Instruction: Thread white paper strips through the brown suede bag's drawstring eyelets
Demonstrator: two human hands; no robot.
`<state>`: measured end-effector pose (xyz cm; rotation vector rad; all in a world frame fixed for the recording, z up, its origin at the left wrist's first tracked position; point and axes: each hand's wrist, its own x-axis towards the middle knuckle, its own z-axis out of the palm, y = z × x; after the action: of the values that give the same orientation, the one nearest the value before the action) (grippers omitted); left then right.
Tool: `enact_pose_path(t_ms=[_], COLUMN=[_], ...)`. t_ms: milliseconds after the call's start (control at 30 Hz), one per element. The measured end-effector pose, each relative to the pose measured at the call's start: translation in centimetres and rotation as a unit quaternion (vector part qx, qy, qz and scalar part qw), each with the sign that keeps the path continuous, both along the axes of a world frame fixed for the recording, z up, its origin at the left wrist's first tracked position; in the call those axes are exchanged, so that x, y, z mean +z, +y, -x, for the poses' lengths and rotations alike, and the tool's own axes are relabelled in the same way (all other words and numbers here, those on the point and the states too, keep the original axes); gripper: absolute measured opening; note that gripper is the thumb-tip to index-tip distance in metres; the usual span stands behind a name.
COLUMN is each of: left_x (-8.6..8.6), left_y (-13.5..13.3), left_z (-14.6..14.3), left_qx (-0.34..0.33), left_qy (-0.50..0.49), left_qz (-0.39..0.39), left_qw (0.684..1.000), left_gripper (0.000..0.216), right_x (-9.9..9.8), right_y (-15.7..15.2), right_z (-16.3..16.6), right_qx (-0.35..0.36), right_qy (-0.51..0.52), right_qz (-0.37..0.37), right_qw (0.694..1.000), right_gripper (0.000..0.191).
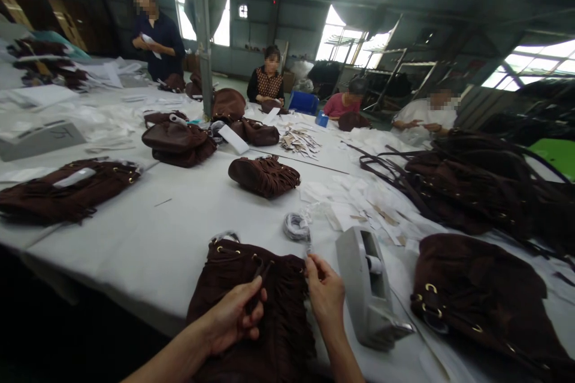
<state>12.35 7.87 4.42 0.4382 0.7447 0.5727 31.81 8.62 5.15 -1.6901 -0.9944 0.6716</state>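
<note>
A dark brown fringed drawstring bag (278, 287) lies on the table in front of me, with gold eyelets along its top edge. My left hand (240, 314) is closed over the bag's front, gripping the dark drawstring cord (263, 272) between thumb and fingers. At the top right corner of the bag, my right hand (324, 287) pinches the lower end of a plastic-wrapped strap (296, 227). The rest of this strap lies coiled on the table just beyond the bag. Fingers partly hide where strap and bag meet.
A grey tape dispenser (354, 263) stands right of my right hand. Another brown bag (476, 293) lies farther right, before a heap of dark bags (489, 185). A small fringed bag (265, 176) sits ahead, near scattered paper scraps (300, 142). Several people are across the table.
</note>
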Motion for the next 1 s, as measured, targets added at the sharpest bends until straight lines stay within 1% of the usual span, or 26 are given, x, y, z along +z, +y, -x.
enact_pose_path(t_ms=[33, 67, 133, 200, 267, 300, 333, 367, 400, 433, 467, 500, 533, 567, 600, 633, 700, 733, 800, 867, 933, 1000], left_x=[0.1, 0.2, 0.2, 0.0, 0.1, 0.4, 1.0, 1.7, 2.7, 3.8, 5.0, 6.0, 6.8, 7.2, 7.4, 7.3, 6.4, 5.8, 5.0, 5.0, 5.6, 6.5], left_y=[0.0, 0.0, -0.1, -0.1, -0.1, 0.0, 0.2, 0.5, 1.0, 1.7, 2.5, 3.4, 4.4, 5.3, 6.3, 7.1, 8.4, 8.8, 9.3, 9.5, 9.7, 9.8], left_z=[-0.1, -0.3, -0.5, -0.6, -0.2, 0.2, 0.6, 1.1, 1.6, 2.1, 2.4, 2.6, 2.5, 2.3, 2.0, 1.6, 0.8, 0.5, 0.2, 0.1, 0.3, 0.5], left_qx=[-0.004, -0.008, -0.021, -0.04, -0.067, -0.087, -0.11, -0.128, -0.125, -0.107, -0.059, -0.006, 0.013, 0.004, -0.028, -0.077, -0.159, -0.182, -0.191, -0.186, -0.203, -0.229], left_qy=[0.008, 0.014, 0.02, 0.029, 0.063, 0.099, 0.152, 0.22, 0.3, 0.38, 0.446, 0.486, 0.494, 0.48, 0.455, 0.427, 0.385, 0.375, 0.365, 0.349, 0.32, 0.286], left_qz=[-0.006, -0.011, -0.024, -0.047, -0.072, -0.092, -0.128, -0.184, -0.256, -0.339, -0.42, -0.483, -0.537, -0.582, -0.614, -0.633, -0.643, -0.643, -0.652, -0.664, -0.673, -0.689], left_qw=[1.0, 1.0, 0.999, 0.998, 0.993, 0.987, 0.974, 0.949, 0.91, 0.854, 0.788, 0.728, 0.684, 0.656, 0.644, 0.641, 0.643, 0.642, 0.637, 0.635, 0.635, 0.625], left_gripper=[0.03, 0.035, 0.043, 0.048, 0.051, 0.053, 0.054, 0.054, 0.052, 0.048, 0.042, 0.037, 0.036, 0.038, 0.038, 0.032, 0.022, 0.025, 0.031, 0.035, 0.036, 0.036], right_x=[0.0, -0.1, -0.4, -0.5, -0.2, 0.0, 0.3, 0.7, 1.0, 1.4, 1.7, 2.1, 2.4, 2.8, 3.1, 3.4, 3.8, 3.8, 3.4, 2.6, 2.0, 1.6], right_y=[-0.1, -0.1, 0.1, 0.7, 1.3, 1.7, 2.0, 2.3, 2.5, 2.7, 2.8, 2.9, 3.1, 3.2, 3.4, 3.6, 4.0, 4.2, 4.3, 4.3, 4.2, 4.1], right_z=[-0.6, -1.0, -1.2, -0.9, -0.7, -0.6, -0.6, -0.7, -0.7, -0.7, -0.6, -0.4, -0.3, -0.1, 0.1, 0.1, 0.1, 0.0, -0.2, -0.2, -0.1, -0.3], right_qx=[-0.006, 0.008, 0.059, 0.129, 0.205, 0.237, 0.259, 0.271, 0.278, 0.285, 0.294, 0.307, 0.322, 0.338, 0.351, 0.358, 0.359, 0.353, 0.326, 0.271, 0.216, 0.192], right_qy=[-0.065, -0.113, -0.185, -0.243, -0.286, -0.3, -0.312, -0.322, -0.328, -0.329, -0.324, -0.315, -0.302, -0.285, -0.266, -0.245, -0.21, -0.196, -0.183, -0.184, -0.192, -0.204], right_qz=[-0.028, -0.047, -0.072, -0.085, -0.071, -0.056, -0.039, -0.026, -0.019, -0.018, -0.022, -0.029, -0.036, -0.043, -0.049, -0.053, -0.057, -0.056, -0.058, -0.069, -0.083, -0.095], right_qw=[0.997, 0.992, 0.978, 0.958, 0.933, 0.922, 0.913, 0.907, 0.903, 0.9, 0.899, 0.898, 0.897, 0.896, 0.897, 0.899, 0.908, 0.913, 0.926, 0.942, 0.954, 0.955], right_gripper=[0.039, 0.037, 0.034, 0.032, 0.029, 0.025, 0.02, 0.015, 0.011, 0.011, 0.011, 0.012, 0.012, 0.013, 0.015, 0.018, 0.027, 0.032, 0.038, 0.04, 0.041, 0.041])
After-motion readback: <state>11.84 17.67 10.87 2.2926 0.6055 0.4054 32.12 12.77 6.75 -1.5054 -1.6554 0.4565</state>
